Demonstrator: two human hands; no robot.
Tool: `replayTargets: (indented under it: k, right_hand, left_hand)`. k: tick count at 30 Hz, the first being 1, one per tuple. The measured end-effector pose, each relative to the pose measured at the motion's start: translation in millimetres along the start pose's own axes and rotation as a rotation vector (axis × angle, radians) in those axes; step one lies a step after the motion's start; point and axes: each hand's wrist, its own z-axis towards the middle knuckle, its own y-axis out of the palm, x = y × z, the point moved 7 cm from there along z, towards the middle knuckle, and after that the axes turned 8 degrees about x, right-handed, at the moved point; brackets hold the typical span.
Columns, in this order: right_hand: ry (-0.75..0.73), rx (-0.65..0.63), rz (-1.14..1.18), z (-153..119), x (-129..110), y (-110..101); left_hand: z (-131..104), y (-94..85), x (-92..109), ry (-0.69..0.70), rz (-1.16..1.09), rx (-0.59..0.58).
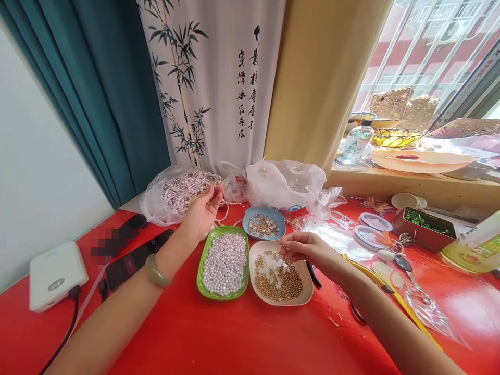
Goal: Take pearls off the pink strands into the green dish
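My left hand (pixel 203 209), with a jade-green bangle (pixel 157 272) on the wrist, is raised in front of a clear bag of pearl bead strands (pixel 183 190). Its fingertips are pinched together; whatever they hold is too small to make out. My right hand (pixel 303 247) hovers over the upper right of a cream dish of small gold beads (pixel 287 284), thumb and fingers closed in a pinch, their contents unclear. Left of that dish sits a green dish of white-pink pearl beads (pixel 224 264). Behind both, a blue dish (pixel 250 232) contains mixed gold and pearly pieces.
White plastic bags (pixel 285 182) lie along the curtain. At left are a phone (pixel 136 260) and a white power bank (pixel 58 276) with cables. Yellow-handled pliers (pixel 406 307), ribbon spools (pixel 375 221) and a dark red box (pixel 425 224) lie at right, below a cluttered windowsill (pixel 422 179).
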Motion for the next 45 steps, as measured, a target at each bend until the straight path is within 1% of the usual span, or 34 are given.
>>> replayTargets:
  k: [5,10,12,14,16,19,22,27,29,32,35,38,41,45]
  right_hand:
    - [0.010,-0.007,0.061,0,0,1]
    - [0.006,-0.075,0.067,2,5,3]
    - [-0.003,-0.079,0.043,5,9,2]
    - [-0.020,-0.044,-0.030,9,13,0]
    - [-0.076,0.023,-0.170,13,13,-3]
    - [-0.195,0.120,-0.436,13,7,-4]
    - [-0.264,0.153,-0.620,11,2,-2]
    - [-0.308,0.167,-0.729,8,-1,-1]
    - [-0.315,0.201,-0.749,8,-5,-4]
    - [-0.311,0.299,-0.702,4,-17,-11]
    - [-0.286,0.359,-0.499,-8,-36,-15]
    - [-0.279,0.391,-0.349,-25,-58,-11]
    - [-0.274,0.391,-0.313,-38,-72,-1]
    - [-0.204,0.299,-0.280,-39,-68,14]
  left_hand:
    - [5,-4.4,-2,0.001,-0.003,0.005]
    - [9,-10.1,-2,-0.009,-0.016,0.051]
    - [10,-11.8,-2,-0.009,-0.016,0.059]
    - [11,-12.4,-3,-0.015,-0.009,0.063]
    - [9,-11.0,-4,-0.021,0.002,0.058]
    - [1,-4.2,-6,-0.020,0.029,0.016]
    - [-8,4.3,-10,-0.023,0.072,-0.036]
    - [-22,14.6,-14,-0.039,0.112,-0.098]
    - [-27,17.5,-16,-0.050,0.129,-0.117]
    - [-37,22.6,-22,-0.075,0.181,-0.166]
    - [-51,28.3,-34,-0.101,0.283,-0.245]
    - [-65,32.6,-48,-0.115,0.401,-0.323]
    - [-79,36.0,-59,-0.094,0.515,-0.383]
    - [-90,38.9,-67,-0.031,0.665,-0.436]
